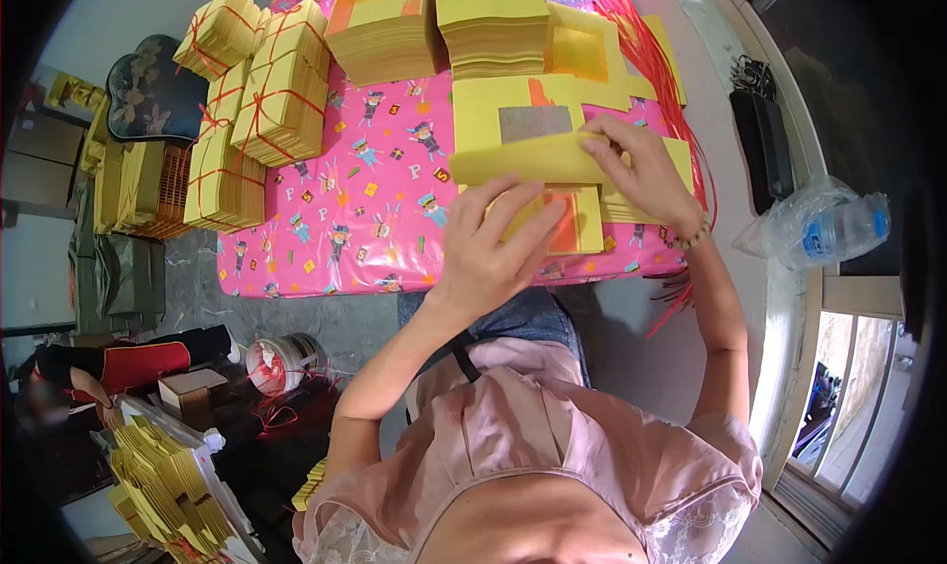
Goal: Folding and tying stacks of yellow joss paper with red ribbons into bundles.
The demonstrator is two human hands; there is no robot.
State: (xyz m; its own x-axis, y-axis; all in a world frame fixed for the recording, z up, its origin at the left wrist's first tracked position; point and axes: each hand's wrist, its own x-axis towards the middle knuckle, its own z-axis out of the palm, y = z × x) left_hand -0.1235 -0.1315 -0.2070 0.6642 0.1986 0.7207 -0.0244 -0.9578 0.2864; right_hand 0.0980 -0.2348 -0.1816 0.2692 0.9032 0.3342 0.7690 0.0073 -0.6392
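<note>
A: Item one, grip?
B: Right hand, fingers pressed on the far edge of a folded yellow paper sheet. Left hand, fingers loosely spread, resting on the sheet's near side; thumb contact hidden.

A: Location, axis?
B: On the pink patterned tablecloth, long axis left to right, lying between both hands. The right hand is nearer its fold.

A: Surroundings?
B: Loose yellow sheets with foil squares beneath; tall stacks beyond; red-tied bundles far left; red string; plastic bottle right.

A: Unclear?
B: The lower sheets are covered by the left hand.

Four tied yellow bundles, one plastic bottle.
</note>
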